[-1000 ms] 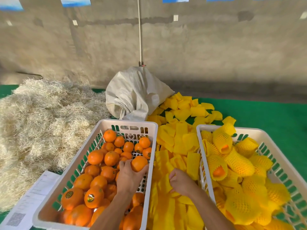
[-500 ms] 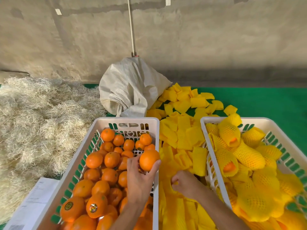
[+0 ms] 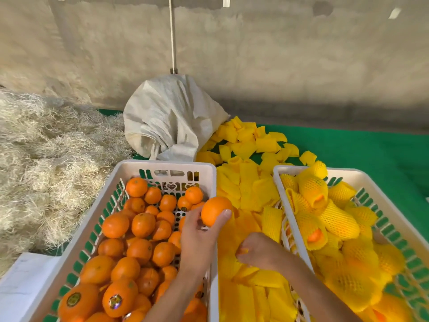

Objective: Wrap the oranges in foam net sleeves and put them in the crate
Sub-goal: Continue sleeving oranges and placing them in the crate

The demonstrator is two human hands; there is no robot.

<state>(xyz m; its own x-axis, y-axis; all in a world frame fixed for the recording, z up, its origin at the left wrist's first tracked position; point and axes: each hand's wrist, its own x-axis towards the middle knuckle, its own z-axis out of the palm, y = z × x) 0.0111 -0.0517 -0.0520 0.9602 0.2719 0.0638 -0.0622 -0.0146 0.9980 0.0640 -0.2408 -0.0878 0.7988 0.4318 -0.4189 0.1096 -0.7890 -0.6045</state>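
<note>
From the head view we take the left crate (image 3: 210, 169), white plastic with green-backed slots, as our landmark. It is filled with bare oranges (image 3: 139, 249); two near its front carry round stickers (image 3: 115, 301), whose print is too small for us to read, and a heart-shaped cut-out shows in its far wall. We find the left hand (image 3: 199, 240) over the crate's right rim, fingers and thumb curled round one orange (image 3: 214, 214), which is held above that rim, clear of the fruit below. Just right of the crate, in the gap between it and the right crate (image 3: 277, 180), lies a pile of flat yellow foam net sleeves (image 3: 249, 196), which spreads back over the green cloth (image 3: 362, 154) beyond both crates. The right hand (image 3: 260, 251) is down in this pile, fingers curled into the sleeves; it appears to pinch one, though we cannot tell which. The right crate holds wrapped oranges (image 3: 334, 220), heaped against its near wall, with orange peel showing at several sleeve ends. Behind the left crate stands a crumpled white woven sack (image 3: 169, 119), its mouth touching the sleeve spill, with a pale cord (image 3: 172, 36) running up the concrete wall (image 3: 290, 66) above it. Left of the crate lies a mound of pale straw-like packing fibre (image 3: 46, 154), and at its front-left corner a white sheet (image 3: 18, 287), any print unreadable.
</note>
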